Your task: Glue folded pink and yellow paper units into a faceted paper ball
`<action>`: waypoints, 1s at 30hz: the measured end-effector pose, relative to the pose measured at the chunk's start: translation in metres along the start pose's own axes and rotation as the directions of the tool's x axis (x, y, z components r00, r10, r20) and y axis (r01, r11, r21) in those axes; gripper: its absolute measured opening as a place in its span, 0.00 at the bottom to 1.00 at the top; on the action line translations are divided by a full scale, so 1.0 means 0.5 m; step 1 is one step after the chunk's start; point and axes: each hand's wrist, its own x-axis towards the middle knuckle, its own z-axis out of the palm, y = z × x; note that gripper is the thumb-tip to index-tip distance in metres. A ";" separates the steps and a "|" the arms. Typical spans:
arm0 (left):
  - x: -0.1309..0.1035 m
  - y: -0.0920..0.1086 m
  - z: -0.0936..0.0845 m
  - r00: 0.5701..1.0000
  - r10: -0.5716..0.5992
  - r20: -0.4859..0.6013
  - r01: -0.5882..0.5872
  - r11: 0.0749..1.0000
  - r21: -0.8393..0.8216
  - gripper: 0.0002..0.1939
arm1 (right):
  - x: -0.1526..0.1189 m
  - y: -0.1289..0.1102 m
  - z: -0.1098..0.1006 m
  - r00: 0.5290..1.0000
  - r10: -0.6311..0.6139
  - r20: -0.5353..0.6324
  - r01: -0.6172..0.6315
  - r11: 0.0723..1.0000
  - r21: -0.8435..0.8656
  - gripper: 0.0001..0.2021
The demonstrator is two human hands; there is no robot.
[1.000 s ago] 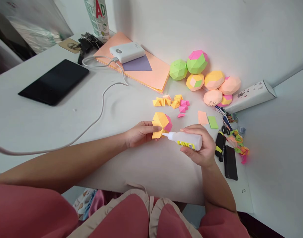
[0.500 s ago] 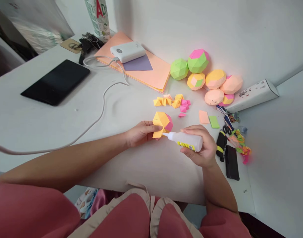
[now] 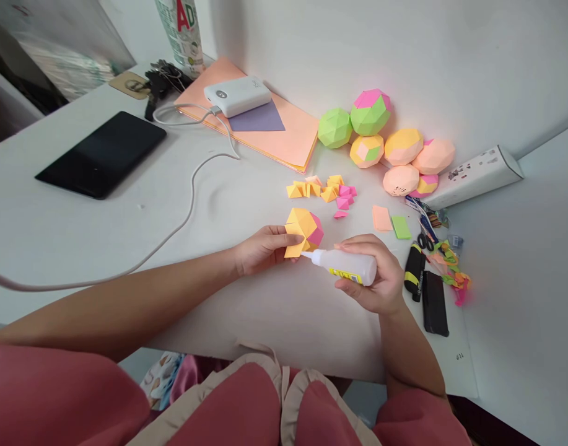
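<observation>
My left hand pinches a partly built folded-paper ball, yellow-orange with a pink side, between thumb and fingers. Wrapped in my right hand is a white glue bottle with a yellow label. The bottle lies nearly level, its thin nozzle pointing left at the lower edge of the paper ball; whether the tip touches the paper I cannot tell. Just beyond, small folded paper pieces in yellow and pink sit in a loose group on the table.
Several finished paper balls stand along the wall. A power bank rests on peach paper sheets, its cable crossing leftward past a black tablet. At right lie sticky notes, scissors and a black case.
The glue nozzle has moved slightly left and down along the paper's lower edge. My left hand keeps the same hold on the paper ball.
</observation>
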 end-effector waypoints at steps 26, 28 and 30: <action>-0.001 0.003 -0.001 1.000 -0.003 0.000 0.003 1.000 0.022 0.08 | 0.001 0.042 -0.044 0.891 0.452 0.031 -0.420 0.797 0.435 0.12; 0.000 0.004 -0.003 1.000 0.013 0.027 -0.014 1.000 0.011 0.08 | 0.004 0.055 -0.065 0.879 0.474 0.043 -0.450 0.800 0.396 0.11; 0.001 0.004 -0.005 0.999 0.025 0.047 -0.025 1.000 0.002 0.08 | 0.005 0.069 -0.084 0.879 0.477 0.018 -0.468 0.854 0.225 0.12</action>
